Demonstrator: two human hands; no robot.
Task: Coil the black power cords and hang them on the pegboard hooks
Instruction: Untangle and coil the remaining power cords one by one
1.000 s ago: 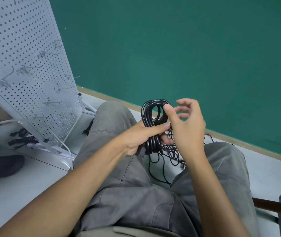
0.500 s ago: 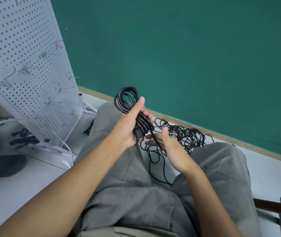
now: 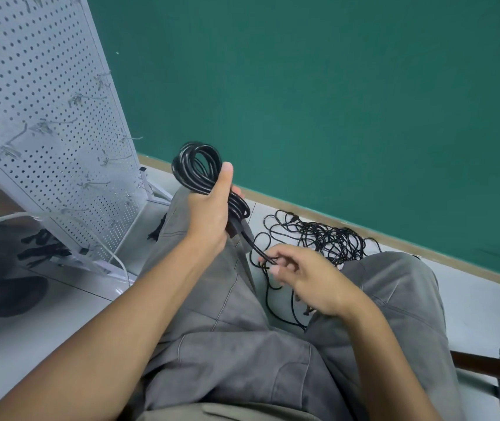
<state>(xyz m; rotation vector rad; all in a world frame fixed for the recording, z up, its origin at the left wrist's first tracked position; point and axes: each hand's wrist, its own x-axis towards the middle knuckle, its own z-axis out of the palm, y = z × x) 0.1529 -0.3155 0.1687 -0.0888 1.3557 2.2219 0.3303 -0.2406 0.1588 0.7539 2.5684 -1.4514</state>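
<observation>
Left hand [image 3: 209, 220] grips coiled cord [image 3: 200, 174] (thumb up); right hand [image 3: 306, 279] pinches its tail.

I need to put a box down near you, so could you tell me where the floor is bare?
Bare floor lies right of the right knee, between it and the green wall. Another bare patch lies left of the left leg, in front of the pegboard base. Between the knees it is crowded: the loose cords sprawl there.

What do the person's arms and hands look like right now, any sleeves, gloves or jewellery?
Both forearms are bare, with no sleeves in view. The left hand and right hand wear no gloves; no rings, watch or wristband show. The nails on the fingers look short.
</observation>
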